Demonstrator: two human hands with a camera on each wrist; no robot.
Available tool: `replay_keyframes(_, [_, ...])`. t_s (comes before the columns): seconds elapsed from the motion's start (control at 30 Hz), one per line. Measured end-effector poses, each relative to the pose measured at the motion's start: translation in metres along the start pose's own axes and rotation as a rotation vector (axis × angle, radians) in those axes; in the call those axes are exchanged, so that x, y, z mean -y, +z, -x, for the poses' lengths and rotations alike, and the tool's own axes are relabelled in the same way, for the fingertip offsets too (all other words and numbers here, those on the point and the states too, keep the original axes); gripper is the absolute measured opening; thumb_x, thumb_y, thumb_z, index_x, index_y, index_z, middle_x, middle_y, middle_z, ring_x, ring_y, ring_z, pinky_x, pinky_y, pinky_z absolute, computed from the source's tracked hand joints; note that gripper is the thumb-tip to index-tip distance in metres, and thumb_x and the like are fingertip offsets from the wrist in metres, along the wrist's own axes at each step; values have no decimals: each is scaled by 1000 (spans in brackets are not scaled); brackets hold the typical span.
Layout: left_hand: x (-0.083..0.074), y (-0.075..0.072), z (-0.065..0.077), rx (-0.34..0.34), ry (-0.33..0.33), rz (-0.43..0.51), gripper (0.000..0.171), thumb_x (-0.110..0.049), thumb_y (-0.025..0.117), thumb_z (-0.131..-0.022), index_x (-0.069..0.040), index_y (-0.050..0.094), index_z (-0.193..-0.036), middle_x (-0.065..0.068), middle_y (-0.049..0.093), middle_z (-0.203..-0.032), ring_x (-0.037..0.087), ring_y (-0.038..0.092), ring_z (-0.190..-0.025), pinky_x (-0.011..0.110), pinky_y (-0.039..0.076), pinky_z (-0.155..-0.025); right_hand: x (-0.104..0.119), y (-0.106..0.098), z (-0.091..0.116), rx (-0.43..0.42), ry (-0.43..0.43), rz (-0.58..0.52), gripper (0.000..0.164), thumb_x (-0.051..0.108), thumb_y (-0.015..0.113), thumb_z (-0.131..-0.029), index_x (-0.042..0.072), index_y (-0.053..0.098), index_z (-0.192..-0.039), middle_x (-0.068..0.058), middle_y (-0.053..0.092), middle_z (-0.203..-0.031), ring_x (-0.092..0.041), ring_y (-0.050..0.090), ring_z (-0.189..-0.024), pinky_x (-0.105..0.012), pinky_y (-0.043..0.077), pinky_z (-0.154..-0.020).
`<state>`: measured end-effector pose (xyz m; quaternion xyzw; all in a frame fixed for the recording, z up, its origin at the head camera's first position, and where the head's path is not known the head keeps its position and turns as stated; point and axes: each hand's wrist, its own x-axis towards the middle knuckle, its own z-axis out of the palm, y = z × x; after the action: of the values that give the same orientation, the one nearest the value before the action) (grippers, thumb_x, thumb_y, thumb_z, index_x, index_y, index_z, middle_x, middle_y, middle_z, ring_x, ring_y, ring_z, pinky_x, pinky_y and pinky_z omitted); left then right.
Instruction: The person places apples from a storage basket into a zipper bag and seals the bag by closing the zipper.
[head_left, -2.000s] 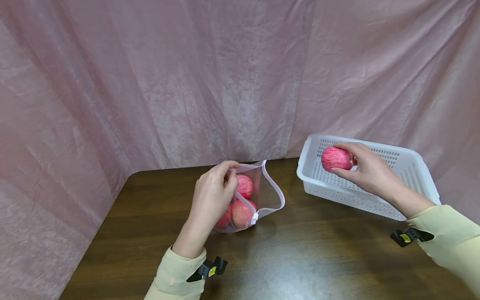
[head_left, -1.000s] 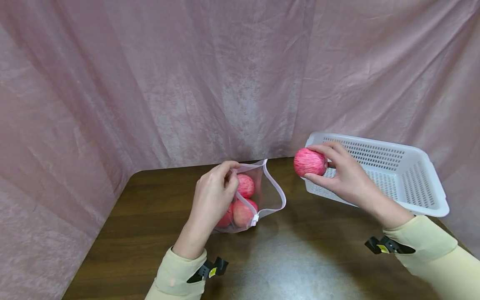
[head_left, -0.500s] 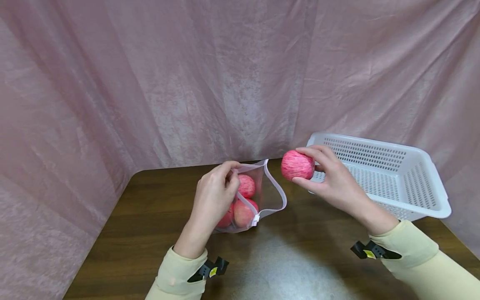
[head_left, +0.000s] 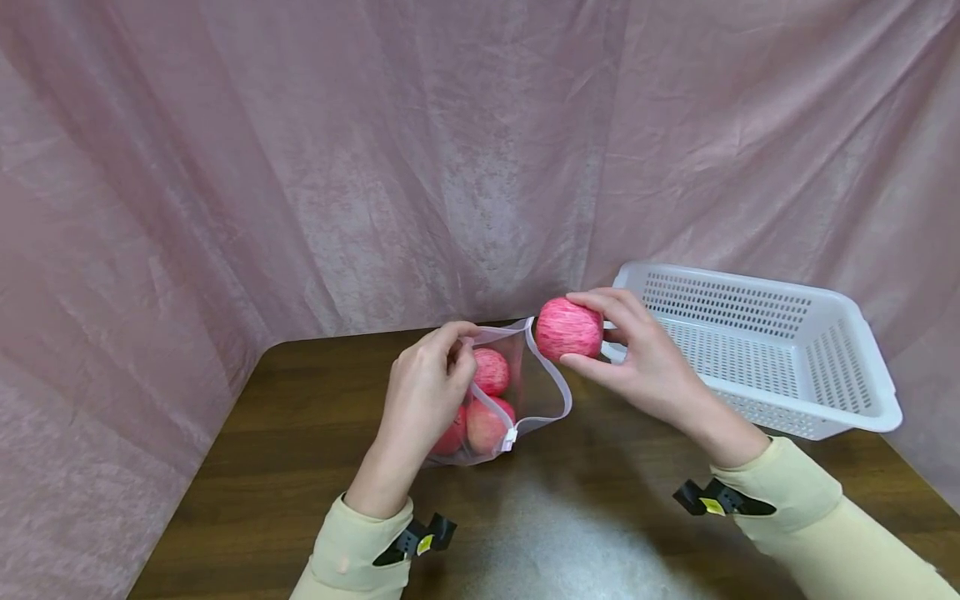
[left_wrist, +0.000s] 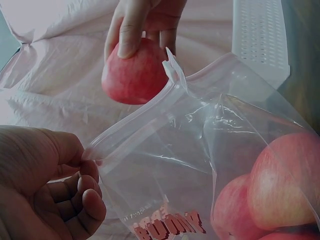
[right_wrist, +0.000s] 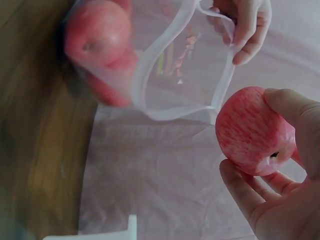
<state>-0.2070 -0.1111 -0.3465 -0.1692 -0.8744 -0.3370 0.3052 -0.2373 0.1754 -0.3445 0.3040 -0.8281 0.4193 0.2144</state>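
Observation:
With thumb and fingertips, my left hand [head_left: 427, 379] pinches the rim of a clear zip bag [head_left: 536, 387], whose mouth gapes to the right. Inside the bag lie three red apples [head_left: 486, 425]; red lettering shows on its side in the left wrist view. My right hand [head_left: 637, 354] grips another red apple [head_left: 568, 328] between thumb and fingers, just at the right edge of the bag's mouth. In the right wrist view this apple [left_wrist: 134, 72] hangs close to the rim; whether it touches the rim I cannot tell. A white slider [head_left: 509, 439] sits at the rim's near end.
A white perforated plastic basket [head_left: 757, 367] stands at the right rear of the dark wooden table [head_left: 300, 467], behind my right hand. No fruit shows in its visible part. A pink curtain [head_left: 450, 167] hangs along the back and left side.
My right hand has carried the apple leftward from over the basket to the bag's mouth. The basket has turned slightly and now stands free of my arm. My left hand stays on the bag's rim.

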Motion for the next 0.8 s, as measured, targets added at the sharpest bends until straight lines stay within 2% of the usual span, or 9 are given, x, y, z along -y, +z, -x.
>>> replay_keyframes(0.2, [-1, -2, 0, 11, -14, 6, 22, -3, 66, -100, -9, 81, -116, 2, 65, -86, 17, 52, -69, 37, 47, -64, 6, 8, -3, 29, -4, -84, 71, 9, 96, -85, 18, 67, -150, 0, 59, -144, -17, 58, -129, -28, 58, -98])
replay_keyframes(0.3, [1, -1, 0, 11, -16, 6, 23, -2, 66, -100, -9, 81, -116, 2, 65, -86, 17, 52, -69, 37, 47, -64, 10, 12, -3, 38, -12, -110, 72, 8, 96, -85, 18, 67, -150, -1, 59, -144, -17, 59, -129, -26, 57, -100])
replay_keyframes(0.43, [-1, -1, 0, 8, -9, 5, 23, -2, 66, -100, -8, 81, -116, 1, 65, -85, 16, 51, -67, 37, 46, -62, 13, 17, -3, 46, -21, -128, 71, 9, 95, -86, 16, 67, -151, -2, 59, -144, -19, 59, -130, -26, 56, -103])
replay_keyframes(0.67, [-1, -1, 0, 8, -8, 4, 24, -2, 66, -100, -9, 81, -117, 2, 66, -85, 16, 51, -66, 37, 46, -62, 16, 26, 0, 107, -2, -147, 72, 13, 96, -87, 18, 66, -152, -1, 57, -145, -18, 60, -128, -35, 58, -104])
replay_keyframes(0.8, [-1, -2, 0, 17, -21, 0, 23, -3, 66, -100, -9, 81, -118, 2, 66, -86, 17, 53, -68, 37, 48, -63, 16, 31, 3, 137, 4, -151, 73, 14, 96, -87, 20, 65, -154, 1, 56, -147, -17, 60, -129, -33, 57, -105])
